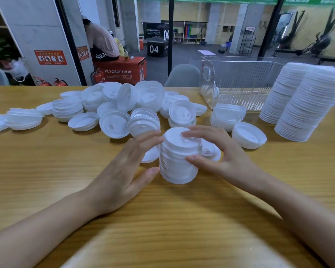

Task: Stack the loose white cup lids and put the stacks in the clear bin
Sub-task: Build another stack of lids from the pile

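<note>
Stack of white lids [177,163] stands on the wooden surface [162,219], held from both sides: the left grip [124,171] presses its side with nearly straight fingers, the right grip [222,151] clasps it, fingers on top, thumb on the side. Loose lids [124,107] lie heaped behind; the clear bin [240,82] sits back right beside two tall stacks [302,105].

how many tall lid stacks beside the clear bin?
2. The rear stack stands just right of the clear bin; front stack is right of it, nearer the camera. More may lie off-frame.
</note>
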Action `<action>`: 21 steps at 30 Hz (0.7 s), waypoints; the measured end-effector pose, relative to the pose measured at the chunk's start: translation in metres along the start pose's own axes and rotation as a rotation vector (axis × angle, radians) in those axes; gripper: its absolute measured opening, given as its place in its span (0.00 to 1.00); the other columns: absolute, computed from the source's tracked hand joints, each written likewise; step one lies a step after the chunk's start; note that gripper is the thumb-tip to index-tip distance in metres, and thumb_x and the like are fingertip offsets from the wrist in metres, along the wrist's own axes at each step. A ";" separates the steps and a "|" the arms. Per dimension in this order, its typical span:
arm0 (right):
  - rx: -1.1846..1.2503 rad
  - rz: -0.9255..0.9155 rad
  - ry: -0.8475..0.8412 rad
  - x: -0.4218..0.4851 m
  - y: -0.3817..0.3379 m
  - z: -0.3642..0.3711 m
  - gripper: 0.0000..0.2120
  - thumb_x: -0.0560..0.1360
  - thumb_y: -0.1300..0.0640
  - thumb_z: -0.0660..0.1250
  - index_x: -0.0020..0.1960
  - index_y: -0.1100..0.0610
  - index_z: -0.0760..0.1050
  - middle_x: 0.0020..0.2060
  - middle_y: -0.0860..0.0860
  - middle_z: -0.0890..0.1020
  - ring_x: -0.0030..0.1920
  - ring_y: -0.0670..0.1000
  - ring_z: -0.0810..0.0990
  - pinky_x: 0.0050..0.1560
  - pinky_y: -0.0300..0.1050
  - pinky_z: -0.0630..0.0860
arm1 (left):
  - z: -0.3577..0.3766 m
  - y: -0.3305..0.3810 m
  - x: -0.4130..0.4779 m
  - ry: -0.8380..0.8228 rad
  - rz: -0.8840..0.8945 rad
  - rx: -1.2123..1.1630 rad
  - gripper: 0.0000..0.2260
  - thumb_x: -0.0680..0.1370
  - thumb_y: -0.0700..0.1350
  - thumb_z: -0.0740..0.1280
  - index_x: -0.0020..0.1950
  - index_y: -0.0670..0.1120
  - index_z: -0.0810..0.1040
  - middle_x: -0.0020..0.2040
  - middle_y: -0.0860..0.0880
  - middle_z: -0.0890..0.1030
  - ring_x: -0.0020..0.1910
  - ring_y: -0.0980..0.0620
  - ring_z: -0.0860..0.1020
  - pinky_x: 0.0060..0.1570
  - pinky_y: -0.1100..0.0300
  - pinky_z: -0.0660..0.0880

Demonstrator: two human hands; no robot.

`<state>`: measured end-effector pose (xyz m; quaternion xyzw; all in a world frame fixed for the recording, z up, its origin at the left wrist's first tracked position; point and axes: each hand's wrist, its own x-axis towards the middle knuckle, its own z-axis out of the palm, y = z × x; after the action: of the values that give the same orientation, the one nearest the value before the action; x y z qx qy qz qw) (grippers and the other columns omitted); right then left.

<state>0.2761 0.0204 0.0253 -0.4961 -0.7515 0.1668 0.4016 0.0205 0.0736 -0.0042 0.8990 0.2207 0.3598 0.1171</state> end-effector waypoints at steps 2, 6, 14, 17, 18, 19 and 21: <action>-0.009 -0.007 -0.004 0.001 0.001 0.001 0.22 0.69 0.38 0.68 0.63 0.40 0.77 0.64 0.36 0.76 0.71 0.43 0.66 0.67 0.29 0.60 | 0.000 0.000 0.000 -0.014 0.015 0.018 0.22 0.83 0.55 0.57 0.76 0.51 0.61 0.76 0.53 0.63 0.75 0.52 0.63 0.72 0.61 0.61; -0.014 -0.026 -0.018 0.000 0.001 0.001 0.22 0.69 0.38 0.69 0.63 0.39 0.77 0.65 0.34 0.74 0.70 0.43 0.66 0.66 0.27 0.59 | 0.000 0.001 0.000 -0.035 0.013 0.021 0.21 0.83 0.55 0.57 0.75 0.53 0.62 0.75 0.53 0.64 0.75 0.52 0.64 0.72 0.61 0.60; -0.022 -0.057 -0.024 -0.001 0.003 0.000 0.23 0.69 0.38 0.70 0.63 0.40 0.77 0.66 0.35 0.74 0.70 0.43 0.68 0.66 0.29 0.60 | 0.000 0.001 0.000 -0.054 0.011 0.047 0.19 0.83 0.55 0.56 0.74 0.52 0.65 0.75 0.54 0.64 0.74 0.54 0.65 0.72 0.58 0.61; -0.025 -0.089 0.081 0.000 0.008 -0.010 0.20 0.72 0.42 0.69 0.62 0.46 0.78 0.64 0.41 0.76 0.69 0.44 0.71 0.66 0.32 0.63 | -0.001 0.001 -0.001 -0.056 0.004 0.029 0.20 0.83 0.55 0.56 0.75 0.53 0.64 0.75 0.55 0.64 0.74 0.51 0.65 0.72 0.59 0.61; -0.053 -0.082 0.126 0.001 0.013 -0.014 0.19 0.72 0.42 0.68 0.61 0.46 0.78 0.63 0.41 0.77 0.67 0.44 0.72 0.64 0.32 0.64 | -0.001 0.002 -0.001 -0.054 0.004 0.025 0.20 0.83 0.55 0.57 0.75 0.53 0.63 0.75 0.55 0.64 0.75 0.51 0.64 0.72 0.59 0.61; -0.096 -0.062 0.155 0.002 0.019 -0.019 0.18 0.73 0.41 0.66 0.61 0.45 0.78 0.62 0.40 0.77 0.66 0.44 0.72 0.62 0.32 0.64 | -0.001 0.002 -0.001 -0.054 0.004 0.024 0.20 0.83 0.54 0.57 0.75 0.53 0.63 0.75 0.55 0.64 0.75 0.51 0.64 0.73 0.57 0.61; -0.216 0.014 0.114 0.002 0.032 -0.025 0.21 0.72 0.37 0.64 0.63 0.40 0.75 0.63 0.39 0.76 0.65 0.44 0.70 0.65 0.38 0.65 | 0.000 0.002 -0.001 -0.053 0.003 0.026 0.20 0.83 0.54 0.57 0.75 0.53 0.63 0.75 0.55 0.64 0.75 0.52 0.64 0.73 0.54 0.61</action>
<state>0.3146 0.0333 0.0206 -0.5505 -0.7375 0.0590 0.3867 0.0201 0.0717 -0.0038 0.9099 0.2209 0.3332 0.1104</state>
